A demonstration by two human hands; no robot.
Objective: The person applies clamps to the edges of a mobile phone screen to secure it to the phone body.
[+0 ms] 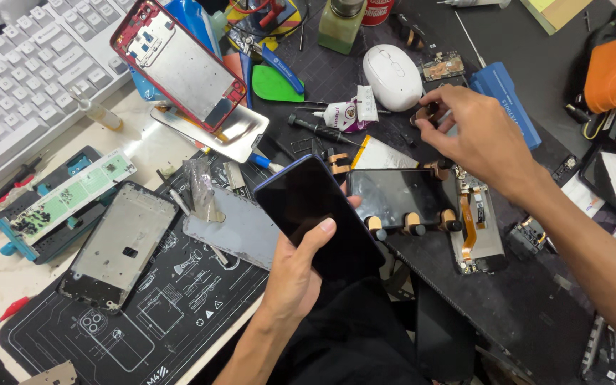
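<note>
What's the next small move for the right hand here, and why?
Probably close the fingertips on the small brown part and lift it. The right hand is already pinching at it beside the white mouse, while the left hand holds the dark phone.

Both forearms are bare, no sleeves, watch, rings or gloves showing. The left hand (297,274) and right hand (475,135) have short, trimmed nails on slim fingers (324,228).
</note>
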